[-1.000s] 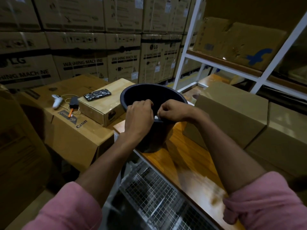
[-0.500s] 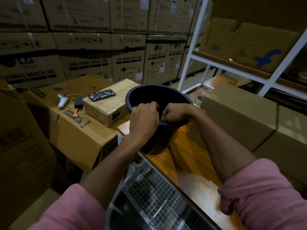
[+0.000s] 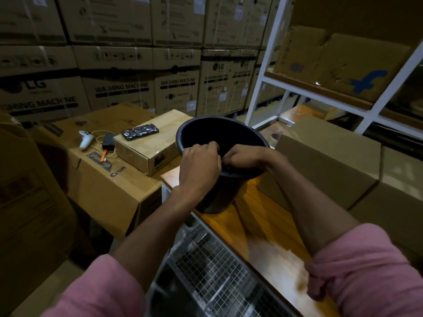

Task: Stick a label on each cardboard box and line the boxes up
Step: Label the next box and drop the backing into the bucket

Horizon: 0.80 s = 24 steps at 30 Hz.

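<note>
My left hand and my right hand meet knuckle to knuckle over the near rim of a black bucket on the wooden table. Both have curled fingers, pinching something small between them that the fingers hide; an earlier frame showed a white label there. A plain cardboard box stands on the table right of the bucket, touching a second box at the far right.
Left of the table, a small carton carrying a phone lies on a big carton, beside a white handheld device. A wire mesh rack sits below the table edge. Stacked washing-machine cartons fill the back; a white shelf frame stands right.
My hands have drawn closer together at the bucket rim, and the white slip visible between them a second ago is now covered. The view shifted slightly.
</note>
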Each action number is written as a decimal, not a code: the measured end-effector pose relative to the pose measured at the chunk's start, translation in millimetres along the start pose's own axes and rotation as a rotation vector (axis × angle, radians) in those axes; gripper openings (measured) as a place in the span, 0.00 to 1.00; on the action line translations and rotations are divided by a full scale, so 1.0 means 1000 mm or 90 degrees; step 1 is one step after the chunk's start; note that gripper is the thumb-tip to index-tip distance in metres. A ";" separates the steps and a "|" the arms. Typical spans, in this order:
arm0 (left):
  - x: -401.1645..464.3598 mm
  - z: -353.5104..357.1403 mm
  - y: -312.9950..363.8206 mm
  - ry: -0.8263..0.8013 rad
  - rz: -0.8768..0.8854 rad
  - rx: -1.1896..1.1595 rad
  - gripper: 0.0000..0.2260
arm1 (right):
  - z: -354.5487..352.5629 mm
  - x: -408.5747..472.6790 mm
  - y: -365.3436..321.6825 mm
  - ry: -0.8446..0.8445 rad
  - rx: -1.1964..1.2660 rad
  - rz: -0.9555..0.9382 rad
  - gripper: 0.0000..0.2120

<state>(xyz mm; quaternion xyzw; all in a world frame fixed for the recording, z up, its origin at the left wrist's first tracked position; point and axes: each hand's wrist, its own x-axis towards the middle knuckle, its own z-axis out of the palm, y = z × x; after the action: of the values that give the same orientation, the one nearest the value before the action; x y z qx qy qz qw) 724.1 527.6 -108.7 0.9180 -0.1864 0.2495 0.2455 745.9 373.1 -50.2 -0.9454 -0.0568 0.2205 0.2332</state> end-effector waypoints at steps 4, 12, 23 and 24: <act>0.003 -0.003 -0.001 -0.006 -0.007 -0.022 0.11 | 0.006 0.004 0.008 0.237 -0.023 -0.083 0.09; 0.011 -0.013 -0.009 0.092 0.004 -0.073 0.10 | 0.018 -0.010 0.018 0.608 -0.076 -0.166 0.05; -0.001 0.000 0.030 0.098 0.034 -0.056 0.12 | 0.019 -0.047 0.028 0.693 -0.062 -0.095 0.15; -0.002 0.002 0.040 0.099 0.050 -0.058 0.14 | 0.019 -0.055 0.031 0.693 -0.059 -0.070 0.19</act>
<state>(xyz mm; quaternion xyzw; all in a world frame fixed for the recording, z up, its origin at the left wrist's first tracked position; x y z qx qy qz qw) 704.4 494.3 -97.4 0.8757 -0.2138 0.3206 0.2910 688.5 342.1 -58.3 -0.9280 0.0133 -0.3153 0.1981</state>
